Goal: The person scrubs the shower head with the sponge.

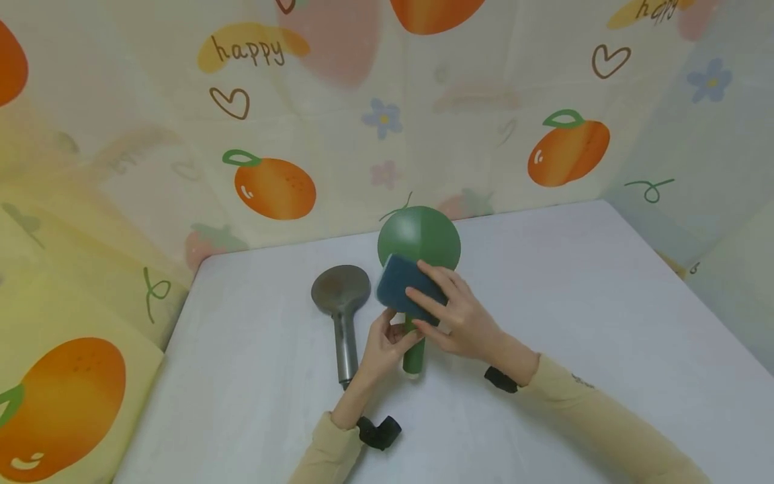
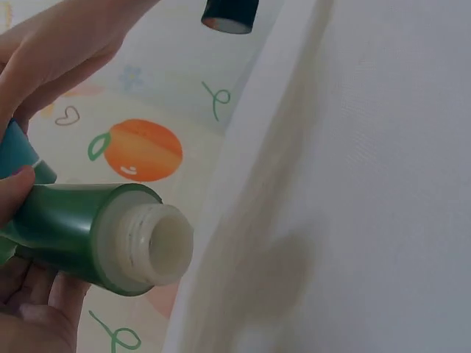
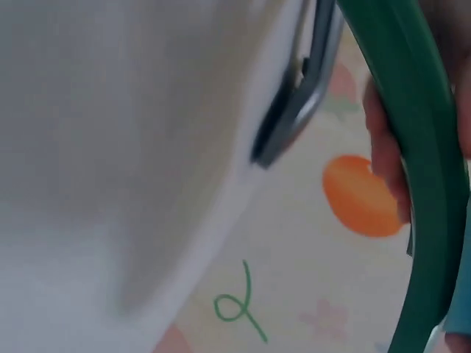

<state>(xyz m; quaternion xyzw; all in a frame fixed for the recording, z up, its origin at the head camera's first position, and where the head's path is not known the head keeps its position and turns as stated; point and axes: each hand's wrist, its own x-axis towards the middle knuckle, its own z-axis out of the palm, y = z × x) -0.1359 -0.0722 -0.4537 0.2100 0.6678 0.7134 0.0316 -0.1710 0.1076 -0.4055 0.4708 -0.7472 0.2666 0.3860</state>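
Observation:
In the head view my left hand (image 1: 382,346) grips the handle of a green shower head (image 1: 419,228), its round head tilted up and away. The left wrist view shows the hollow, whitish threaded end (image 2: 165,246) of that handle, with fingers around the green part. My right hand (image 1: 468,319) holds a blue sponge (image 1: 402,286) over the neck of the green shower head, hiding the neck and the lower edge of the head. Only a curved green side and a bit of the blue sponge (image 3: 461,294) appear in the right wrist view.
A grey metallic shower head (image 1: 341,289) lies on the white-covered table (image 1: 242,376), just left of my left hand. A cloth (image 1: 423,134) printed with oranges and hearts hangs behind the table. Black wrist devices (image 1: 379,433) sit on both forearms.

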